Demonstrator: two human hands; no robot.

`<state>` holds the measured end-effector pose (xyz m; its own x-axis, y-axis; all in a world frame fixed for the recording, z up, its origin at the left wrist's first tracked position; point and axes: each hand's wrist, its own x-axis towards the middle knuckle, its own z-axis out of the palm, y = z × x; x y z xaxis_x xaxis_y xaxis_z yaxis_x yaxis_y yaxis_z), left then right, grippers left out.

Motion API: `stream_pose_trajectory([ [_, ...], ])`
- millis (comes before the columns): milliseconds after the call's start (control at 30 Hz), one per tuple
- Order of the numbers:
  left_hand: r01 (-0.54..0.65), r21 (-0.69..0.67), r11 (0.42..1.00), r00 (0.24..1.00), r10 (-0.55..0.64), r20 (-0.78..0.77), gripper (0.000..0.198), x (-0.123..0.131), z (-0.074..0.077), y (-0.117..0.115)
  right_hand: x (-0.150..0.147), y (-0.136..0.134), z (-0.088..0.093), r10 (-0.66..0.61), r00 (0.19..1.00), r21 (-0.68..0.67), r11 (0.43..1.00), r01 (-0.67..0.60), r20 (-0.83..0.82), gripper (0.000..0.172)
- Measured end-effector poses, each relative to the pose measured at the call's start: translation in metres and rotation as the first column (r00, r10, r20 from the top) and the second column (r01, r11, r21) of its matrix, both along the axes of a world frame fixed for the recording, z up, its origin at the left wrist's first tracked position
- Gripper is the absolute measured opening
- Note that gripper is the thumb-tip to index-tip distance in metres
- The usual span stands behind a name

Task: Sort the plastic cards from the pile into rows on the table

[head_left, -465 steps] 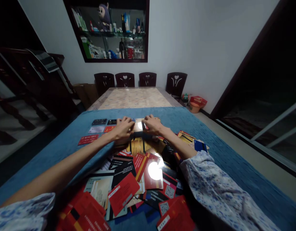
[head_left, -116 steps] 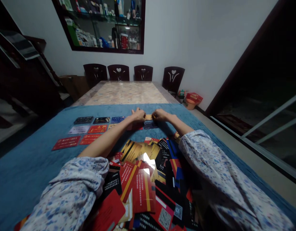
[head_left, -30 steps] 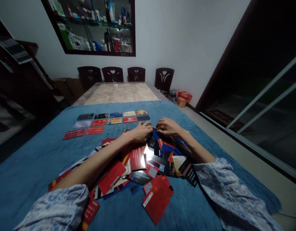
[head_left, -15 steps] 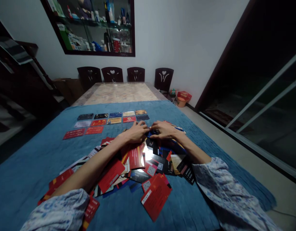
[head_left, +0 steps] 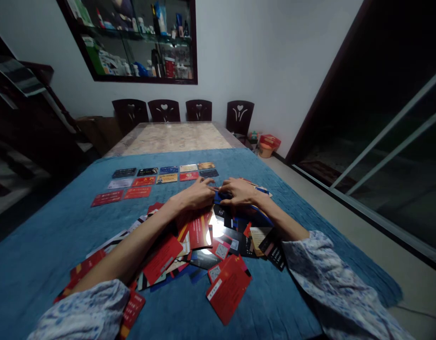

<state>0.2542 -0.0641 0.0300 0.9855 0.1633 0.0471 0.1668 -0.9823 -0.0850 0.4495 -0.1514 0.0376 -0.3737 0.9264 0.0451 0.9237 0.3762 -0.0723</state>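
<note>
Both hands meet at the far edge of a heap of plastic cards (head_left: 200, 231). My left hand (head_left: 200, 192) reaches in from the left, fingers curled and tips close to the other hand. Opposite it, my right hand (head_left: 239, 191) has its thumb and fingers bent inward around a dark gap. A blue card (head_left: 217, 198) shows beneath the fingertips; whether it is gripped or lies on the heap I cannot tell. Beyond the left hand, several cards lie face up in rows, among them a red card (head_left: 138, 192) and a dark blue card (head_left: 208, 173).
A blue cloth (head_left: 274, 302) covers the near part of the table, with a bare marbled tabletop (head_left: 178, 134) behind. A loose red card (head_left: 229, 290) lies nearest me. Dark chairs (head_left: 239, 117) stand at the far end, below a glass-shelved cabinet (head_left: 143, 79).
My fingertips have shifted slightly where the hands meet, and more of the blue card shows between them. The rows and the heap look the same; the whole view has moved a little.
</note>
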Motion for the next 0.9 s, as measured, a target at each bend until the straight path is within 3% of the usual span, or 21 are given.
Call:
stream_pose_trajectory([
  [200, 0.015, -0.051, 0.999, 1.000, -0.016, -0.008, 0.018, -0.001, 0.005, -0.005, 0.002, 0.003, -0.004, 0.036, 0.999, 0.017, 0.999, -0.035, -0.027, 0.033],
  [367, -0.051, -0.043, 0.998, 0.999, 0.052, 0.005, 0.019, 0.000, -0.002, -0.003, 0.003, 0.003, -0.006, 0.021, 0.999, 0.007, 1.000, -0.020, -0.037, 0.044],
  [500, -0.059, -0.051, 0.997, 0.998, 0.059, -0.004, 0.019, 0.000, -0.006, 0.003, 0.002, 0.004, -0.007, 0.006, 1.000, -0.005, 1.000, -0.006, -0.020, 0.043],
  [900, 0.112, 0.100, 0.989, 0.990, -0.119, 0.070, 0.015, 0.002, -0.009, 0.004, 0.009, 0.005, -0.005, 0.038, 0.997, 0.020, 0.999, -0.037, -0.060, 0.029],
])
